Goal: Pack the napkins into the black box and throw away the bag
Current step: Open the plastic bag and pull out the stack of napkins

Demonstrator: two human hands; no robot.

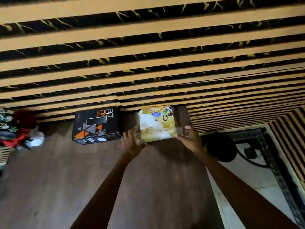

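A plastic bag of napkins [156, 123], yellow and white with a cartoon print, lies at the far edge of the wooden table against the slatted wall. My left hand [131, 142] grips its near left corner, and my right hand [189, 138] grips its near right corner. The black box [95, 125], printed with orange and grey triangles and a dark slot on top, stands to the left of the bag, apart from it. No loose napkins show outside the bag.
The wooden table [66, 179] runs toward me; its right edge drops to a pale tiled floor [247, 176]. A dark round object [220, 147] sits on the floor at the right. Red and white items [21, 134] crowd the table's far left.
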